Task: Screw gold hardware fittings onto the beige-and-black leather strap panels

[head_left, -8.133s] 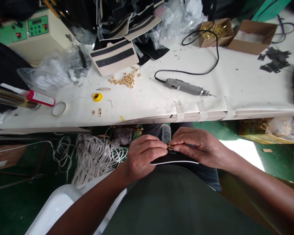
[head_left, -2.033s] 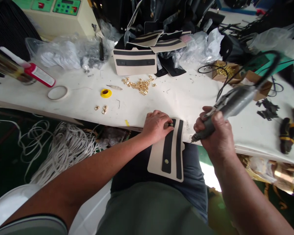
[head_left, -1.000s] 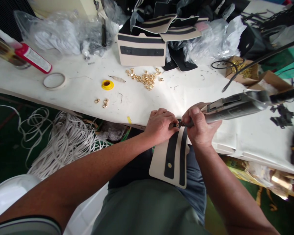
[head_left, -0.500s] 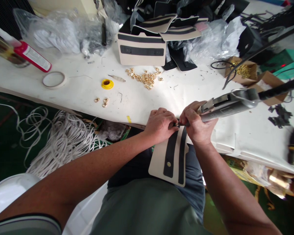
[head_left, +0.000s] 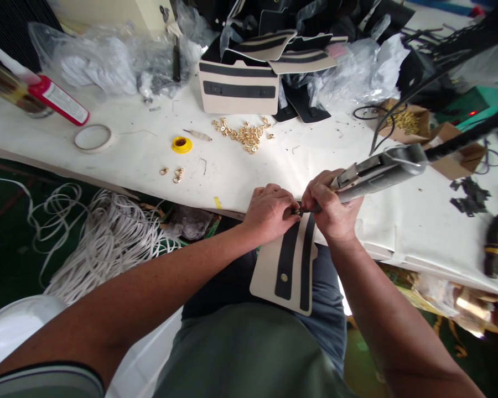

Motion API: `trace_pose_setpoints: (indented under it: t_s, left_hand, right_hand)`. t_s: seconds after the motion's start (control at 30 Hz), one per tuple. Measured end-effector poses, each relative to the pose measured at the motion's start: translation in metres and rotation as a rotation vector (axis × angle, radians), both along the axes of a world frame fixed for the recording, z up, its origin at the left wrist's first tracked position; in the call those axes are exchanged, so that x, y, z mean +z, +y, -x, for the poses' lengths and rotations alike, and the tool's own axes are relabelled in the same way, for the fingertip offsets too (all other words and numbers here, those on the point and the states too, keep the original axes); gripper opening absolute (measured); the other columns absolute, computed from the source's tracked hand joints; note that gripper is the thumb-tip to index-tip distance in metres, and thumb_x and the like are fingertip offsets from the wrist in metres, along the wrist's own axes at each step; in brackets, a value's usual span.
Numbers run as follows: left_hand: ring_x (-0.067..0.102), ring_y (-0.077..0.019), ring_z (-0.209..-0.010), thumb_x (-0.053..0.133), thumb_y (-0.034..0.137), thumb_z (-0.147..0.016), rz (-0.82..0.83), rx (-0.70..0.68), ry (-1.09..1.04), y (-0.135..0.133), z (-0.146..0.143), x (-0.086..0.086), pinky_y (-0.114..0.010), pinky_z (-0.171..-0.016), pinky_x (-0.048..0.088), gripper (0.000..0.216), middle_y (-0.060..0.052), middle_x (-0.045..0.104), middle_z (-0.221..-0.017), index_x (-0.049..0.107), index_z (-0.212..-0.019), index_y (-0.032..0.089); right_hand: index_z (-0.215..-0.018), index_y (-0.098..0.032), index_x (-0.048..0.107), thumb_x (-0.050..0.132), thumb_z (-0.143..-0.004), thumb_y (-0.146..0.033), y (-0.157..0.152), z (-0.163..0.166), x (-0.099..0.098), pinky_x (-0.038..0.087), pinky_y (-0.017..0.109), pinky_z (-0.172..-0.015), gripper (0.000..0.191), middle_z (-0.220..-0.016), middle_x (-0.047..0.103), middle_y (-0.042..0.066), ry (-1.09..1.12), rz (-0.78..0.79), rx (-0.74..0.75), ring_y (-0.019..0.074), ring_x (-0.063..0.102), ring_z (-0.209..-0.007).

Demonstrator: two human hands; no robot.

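A beige flap with two black stripes point(head_left: 285, 264) lies half on my lap, half on the white table's edge point(head_left: 240, 171). My left hand point(head_left: 269, 213) presses down on its top end and pinches a small metal fitting there. My right hand point(head_left: 330, 207) is closed around a grey corded rotary tool point(head_left: 377, 171), its tip set against that fitting between my two hands. A round stud shows lower on the flap's black stripe.
A pile of gold fittings point(head_left: 244, 131), a yellow ring point(head_left: 181, 145), a tape roll point(head_left: 93, 137) and a red-capped tube point(head_left: 53, 99) lie on the table. More striped flaps point(head_left: 238, 88) and plastic bags stand behind. Cardboard boxes point(head_left: 406, 121) sit at right. White cord point(head_left: 108, 237) is heaped on the floor.
Eight seconds ago both hands worked a fitting on the flap in my lap. Since then the flap was laid at the table edge, my right hand took the rotary tool and brought its tip to the fitting.
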State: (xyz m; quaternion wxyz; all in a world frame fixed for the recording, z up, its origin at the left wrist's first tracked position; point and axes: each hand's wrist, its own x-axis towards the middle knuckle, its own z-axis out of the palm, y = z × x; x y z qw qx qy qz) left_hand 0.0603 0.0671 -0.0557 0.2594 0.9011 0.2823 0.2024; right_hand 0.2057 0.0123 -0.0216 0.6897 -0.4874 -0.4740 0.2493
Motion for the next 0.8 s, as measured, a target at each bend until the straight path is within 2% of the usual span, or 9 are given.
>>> trace_pose_setpoints:
  t_s: [0.13, 0.27, 0.33, 0.43, 0.53, 0.63, 0.73, 0.8]
  left_hand:
    - [0.061, -0.0270, -0.120, 0.081, 0.032, -0.087, -0.005, 0.004, 0.003, 0.000, 0.000, -0.001, -0.047, -0.098, 0.040, 0.016, 0.001, 0.080, -0.117, 0.075, -0.101, 0.027]
    - [0.061, -0.0268, -0.119, 0.082, 0.032, -0.087, 0.005, 0.004, -0.003, 0.000, 0.000, 0.000, -0.047, -0.099, 0.040, 0.015, 0.001, 0.080, -0.114, 0.075, -0.099, 0.026]
    - [0.061, -0.0267, -0.120, 0.083, 0.032, -0.087, -0.001, -0.001, -0.003, 0.000, 0.000, 0.000, -0.047, -0.100, 0.040, 0.015, 0.002, 0.080, -0.114, 0.074, -0.099, 0.026]
    - [0.059, -0.0273, -0.120, 0.082, 0.034, -0.088, -0.016, -0.010, 0.005, 0.000, 0.001, -0.003, -0.047, -0.101, 0.040, 0.017, 0.001, 0.080, -0.114, 0.074, -0.101, 0.027]
    - [0.059, -0.0275, -0.120, 0.082, 0.034, -0.089, -0.028, -0.015, 0.008, 0.000, 0.002, -0.005, -0.047, -0.101, 0.040, 0.017, 0.001, 0.080, -0.114, 0.073, -0.103, 0.027]
    - [0.059, -0.0273, -0.120, 0.081, 0.033, -0.089, -0.035, -0.013, 0.006, 0.001, 0.003, -0.006, -0.047, -0.101, 0.041, 0.018, 0.001, 0.079, -0.114, 0.073, -0.103, 0.027]
    - [0.059, -0.0273, -0.120, 0.080, 0.033, -0.090, -0.038, -0.013, 0.015, 0.001, 0.003, -0.005, -0.047, -0.101, 0.041, 0.017, 0.000, 0.079, -0.114, 0.073, -0.104, 0.027]
    - [0.059, -0.0274, -0.121, 0.080, 0.033, -0.090, -0.041, -0.011, 0.022, 0.001, 0.003, -0.004, -0.048, -0.102, 0.041, 0.018, 0.000, 0.079, -0.114, 0.072, -0.104, 0.026]
  right_hand:
    - [-0.065, -0.023, 0.056, 0.078, -0.088, -0.036, 0.000, 0.001, 0.001, 0.041, 0.028, -0.042, 0.034, -0.058, 0.056, -0.004, 0.017, -0.021, -0.016, 0.0125, 0.052, -0.045]
    - [-0.069, -0.024, 0.058, 0.079, -0.088, -0.053, -0.005, -0.001, 0.014, 0.040, 0.028, -0.040, 0.041, -0.056, 0.053, -0.004, 0.054, -0.007, -0.068, 0.0135, 0.050, -0.045]
    - [-0.072, -0.024, 0.060, 0.076, -0.088, -0.062, -0.009, -0.010, 0.024, 0.041, 0.029, -0.042, 0.045, -0.056, 0.052, -0.004, 0.011, 0.066, -0.162, 0.0141, 0.049, -0.045]
    - [-0.090, -0.022, 0.070, 0.074, -0.088, -0.067, -0.014, -0.034, 0.031, 0.047, 0.032, -0.052, 0.045, -0.064, 0.060, -0.001, -0.216, 0.301, -0.367, 0.0171, 0.055, -0.053]
    - [-0.115, -0.021, 0.073, 0.077, -0.084, -0.066, -0.017, -0.065, 0.018, 0.054, 0.040, -0.070, 0.055, -0.088, 0.072, 0.006, -0.587, 0.583, -0.459, 0.0262, 0.066, -0.076]
    - [-0.130, -0.022, 0.070, 0.074, -0.087, -0.053, -0.018, -0.086, -0.007, 0.054, 0.046, -0.085, 0.054, -0.116, 0.073, 0.013, -0.816, 0.774, -0.410, 0.0338, 0.069, -0.100]
    - [-0.136, -0.020, 0.069, 0.076, -0.086, -0.041, -0.022, -0.090, -0.025, 0.053, 0.049, -0.092, 0.055, -0.123, 0.072, 0.015, -0.912, 0.808, -0.384, 0.0368, 0.067, -0.110]
    - [-0.132, -0.019, 0.072, 0.078, -0.086, -0.037, -0.027, -0.085, -0.026, 0.052, 0.052, -0.096, 0.049, -0.121, 0.073, 0.016, -0.980, 0.728, -0.434, 0.0388, 0.066, -0.114]
